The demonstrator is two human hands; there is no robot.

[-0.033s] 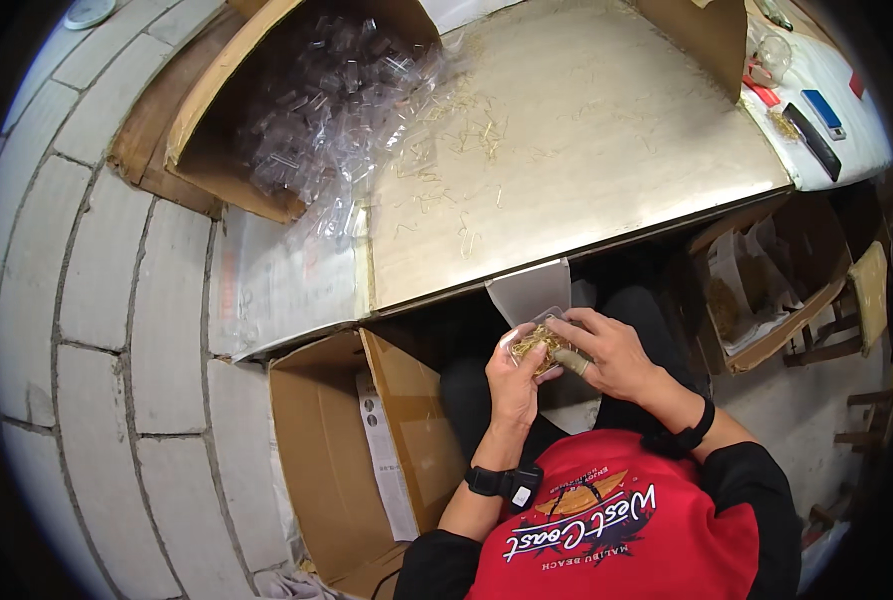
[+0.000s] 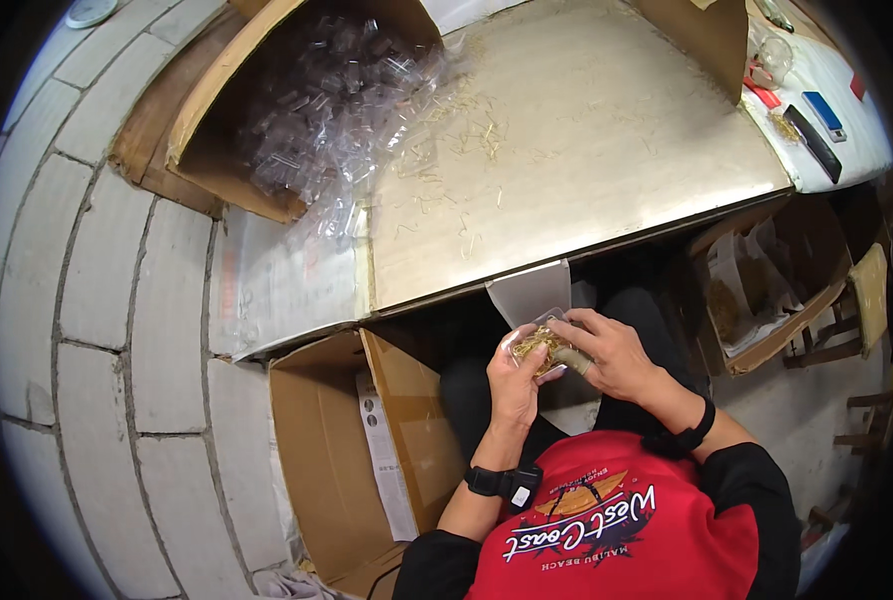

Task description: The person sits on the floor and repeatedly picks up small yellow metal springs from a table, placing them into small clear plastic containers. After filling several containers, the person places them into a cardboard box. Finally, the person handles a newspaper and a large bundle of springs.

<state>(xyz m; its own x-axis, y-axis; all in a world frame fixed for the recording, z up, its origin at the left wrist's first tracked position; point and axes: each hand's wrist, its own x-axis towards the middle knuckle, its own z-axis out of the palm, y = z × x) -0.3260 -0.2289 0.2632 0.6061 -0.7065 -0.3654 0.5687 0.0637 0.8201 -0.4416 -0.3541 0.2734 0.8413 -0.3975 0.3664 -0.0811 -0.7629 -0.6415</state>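
Note:
Above my lap, my left hand (image 2: 515, 385) is closed round a small clear plastic box (image 2: 552, 317). Gold-coloured bent wire hooks (image 2: 532, 357) fill the box in a tangled heap. My right hand (image 2: 611, 357) reaches over from the right, its fingers bent along the box's far side. A pale covering is wrapped round my right thumb, which lies by the hooks. Whether the right fingertips also pinch a hook is hidden. Just beyond the hands, a white flap (image 2: 531, 292) hangs at the table's front edge.
On the table (image 2: 586, 150) lie scattered gold hooks (image 2: 481, 135). A tipped cardboard box (image 2: 191, 130) spills clear plastic boxes (image 2: 336, 120). An open carton (image 2: 316, 440) stands lower left; another carton (image 2: 766, 340) holds bagged gold pieces. A blue-and-white object (image 2: 823, 114) lies far right.

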